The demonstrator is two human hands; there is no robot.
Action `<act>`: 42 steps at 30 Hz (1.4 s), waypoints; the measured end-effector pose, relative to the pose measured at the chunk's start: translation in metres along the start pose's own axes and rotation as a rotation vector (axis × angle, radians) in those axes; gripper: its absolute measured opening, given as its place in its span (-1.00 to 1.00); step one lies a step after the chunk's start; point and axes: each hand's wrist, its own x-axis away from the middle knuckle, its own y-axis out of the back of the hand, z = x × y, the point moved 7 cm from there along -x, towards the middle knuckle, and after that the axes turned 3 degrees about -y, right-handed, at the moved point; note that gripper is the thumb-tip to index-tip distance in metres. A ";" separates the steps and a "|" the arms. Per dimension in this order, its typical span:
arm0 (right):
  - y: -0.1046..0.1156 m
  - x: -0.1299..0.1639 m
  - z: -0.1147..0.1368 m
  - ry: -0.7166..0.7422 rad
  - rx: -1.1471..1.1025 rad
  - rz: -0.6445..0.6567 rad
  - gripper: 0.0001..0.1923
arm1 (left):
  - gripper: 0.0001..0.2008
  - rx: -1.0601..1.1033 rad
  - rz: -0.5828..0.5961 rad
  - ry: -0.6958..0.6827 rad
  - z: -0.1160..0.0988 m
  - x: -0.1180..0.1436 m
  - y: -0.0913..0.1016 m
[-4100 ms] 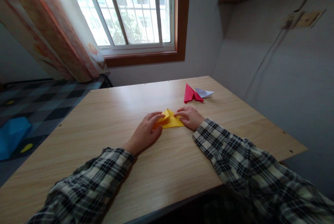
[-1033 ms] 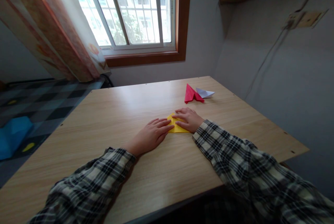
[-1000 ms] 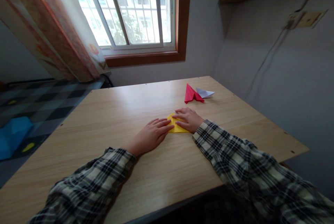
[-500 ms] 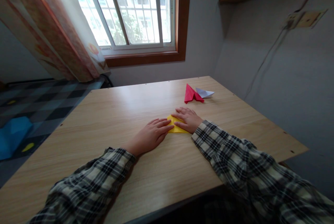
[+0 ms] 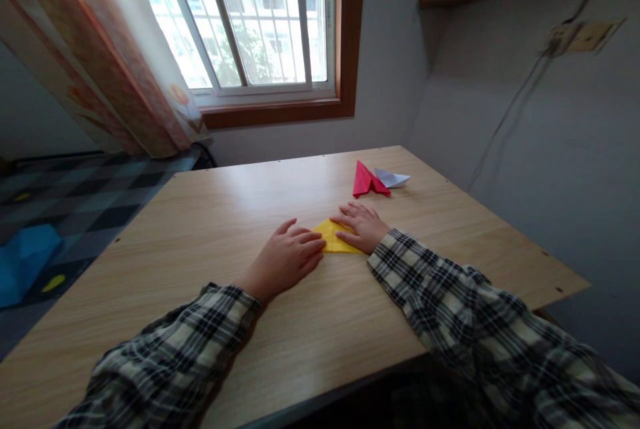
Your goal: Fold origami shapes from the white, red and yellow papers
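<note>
Pressing flat, open-palmed, the left hand (image 5: 284,261) and right hand (image 5: 363,226) now pin a smaller yellow paper (image 5: 334,240) on the table (image 5: 200,229), gripping nothing, another fold evidently creased.

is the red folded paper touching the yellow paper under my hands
Apart. In the head view the red folded paper lies farther back on the table, with bare wood and the right hand between it and the yellow paper.

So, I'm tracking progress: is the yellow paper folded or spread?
Folded: the yellow paper lies as a small flat triangle under the left hand and right hand.
</note>
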 end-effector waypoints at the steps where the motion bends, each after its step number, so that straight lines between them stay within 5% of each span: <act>1: 0.001 0.000 -0.001 -0.009 0.003 0.002 -0.47 | -0.73 -0.010 -0.004 0.009 -0.001 -0.001 0.002; 16: 0.009 -0.003 -0.023 -0.100 0.021 -0.005 -0.46 | -0.69 -0.029 -0.038 0.153 0.003 -0.001 0.013; 42: 0.016 -0.005 -0.042 -0.164 0.009 0.027 -0.48 | -0.68 -0.101 -0.049 0.146 0.002 -0.001 0.015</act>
